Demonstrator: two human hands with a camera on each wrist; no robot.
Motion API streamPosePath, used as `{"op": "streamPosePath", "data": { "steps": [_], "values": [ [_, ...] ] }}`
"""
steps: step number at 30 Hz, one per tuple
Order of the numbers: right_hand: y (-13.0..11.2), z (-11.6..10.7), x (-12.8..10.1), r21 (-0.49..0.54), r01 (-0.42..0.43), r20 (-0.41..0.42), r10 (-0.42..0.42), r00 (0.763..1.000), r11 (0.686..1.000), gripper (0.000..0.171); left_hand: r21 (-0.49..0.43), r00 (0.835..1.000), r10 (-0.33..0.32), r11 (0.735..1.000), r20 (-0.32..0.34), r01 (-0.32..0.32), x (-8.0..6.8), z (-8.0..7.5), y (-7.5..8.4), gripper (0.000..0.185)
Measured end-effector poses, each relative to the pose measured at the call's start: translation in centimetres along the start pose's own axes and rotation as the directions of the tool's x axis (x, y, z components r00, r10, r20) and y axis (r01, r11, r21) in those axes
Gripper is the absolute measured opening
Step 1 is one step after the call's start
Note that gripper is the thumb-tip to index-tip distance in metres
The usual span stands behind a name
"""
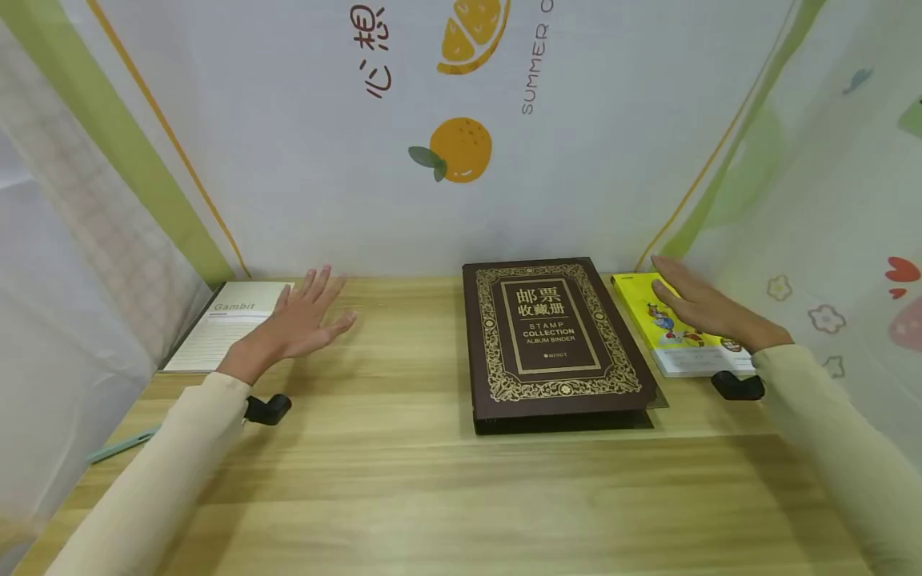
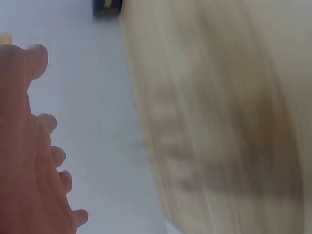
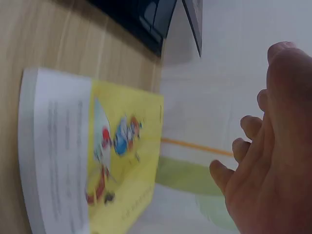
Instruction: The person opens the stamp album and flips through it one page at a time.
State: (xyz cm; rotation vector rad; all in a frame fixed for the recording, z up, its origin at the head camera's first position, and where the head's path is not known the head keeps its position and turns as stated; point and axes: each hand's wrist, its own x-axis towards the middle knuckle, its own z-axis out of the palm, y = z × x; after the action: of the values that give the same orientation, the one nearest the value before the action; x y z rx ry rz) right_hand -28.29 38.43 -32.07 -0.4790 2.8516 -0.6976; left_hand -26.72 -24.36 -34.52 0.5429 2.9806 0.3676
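- Left hand: at 9 o'clock on the desk, fingers straight and spread, grip wide and holding nothing; it hovers just beside the right edge of the Gambit notepad. Whether the palm touches the desk cannot be told. In the left wrist view the fingers show loosely spread against the pale backdrop.
- Right hand: at 3 o'clock, fingers straight, grip wide and holding nothing; it lies over the far half of the yellow book. Contact with the cover cannot be told; the right wrist view shows the hand apart from the book's cover.
- Yellow book: flat on the desk at 3 o'clock, cartoon cover up, just beside the right edge of the album.
- Stamp album binder: dark brown, gold border, closed, flat, at 1 o'clock between the two hands.
- Gambit notepad: lined, flat at 9 o'clock, by the left wall.
- Teal pen: at 8 o'clock, at the desk's left edge.
- Backdrop: white cloth with orange fruit prints, at 12 o'clock.
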Motion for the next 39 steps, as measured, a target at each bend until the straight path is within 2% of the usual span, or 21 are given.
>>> {"op": "streamPosePath", "data": {
  "steps": [5,9,14,19,24,27,30,32,36,39],
  "values": [
    [-0.8,1.4,0.8,0.087,0.018,0.042,-0.021,0.999,0.996,0.067,0.021,0.993,0.121,0.992,0.019,-0.121,0.7,1.5,3.8,0.079],
    [-1.4,2.7,1.2,0.115,-0.015,0.057,0.009,0.998,0.993,0.068,0.030,0.973,0.229,0.973,0.030,-0.230,1.2,2.6,6.7,0.079],
    [-2.0,3.9,1.5,0.203,-0.045,0.068,0.032,0.997,0.978,0.073,0.045,0.920,0.385,0.920,0.076,-0.389,2.1,4.4,10.5,0.078],
    [-2.1,4.8,1.7,0.352,-0.071,0.071,0.049,0.996,0.933,0.077,0.055,0.846,0.513,0.850,0.144,-0.525,3.2,5.3,15.1,0.078],
    [-2.0,6.0,2.3,0.518,-0.089,0.073,0.060,0.996,0.850,0.082,0.052,0.763,0.606,0.775,0.224,-0.630,3.9,5.5,19.8,0.079],
    [-2.0,6.7,2.9,0.624,-0.093,0.080,0.055,0.995,0.776,0.081,0.083,0.727,0.639,0.734,0.252,-0.674,4.1,5.6,21.7,0.078],
    [-1.9,7.1,3.2,0.696,-0.111,0.093,0.064,0.994,0.709,0.080,0.097,0.707,0.650,0.714,0.280,-0.694,4.3,5.8,23.0,0.076],
    [-1.9,7.2,3.3,0.735,-0.126,0.102,0.076,0.992,0.667,0.078,0.084,0.696,0.650,0.710,0.304,-0.699,4.4,6.1,23.6,0.075],
    [-1.6,7.0,3.1,0.799,-0.136,0.106,0.086,0.991,0.586,0.072,0.085,0.686,0.637,0.708,0.352,-0.701,4.5,6.6,24.1,0.070],
    [-1.6,6.8,2.8,0.845,-0.134,0.105,0.086,0.991,0.518,0.067,0.105,0.684,0.635,0.701,0.360,-0.706,4.4,6.8,24.3,0.068]
  ]
}}
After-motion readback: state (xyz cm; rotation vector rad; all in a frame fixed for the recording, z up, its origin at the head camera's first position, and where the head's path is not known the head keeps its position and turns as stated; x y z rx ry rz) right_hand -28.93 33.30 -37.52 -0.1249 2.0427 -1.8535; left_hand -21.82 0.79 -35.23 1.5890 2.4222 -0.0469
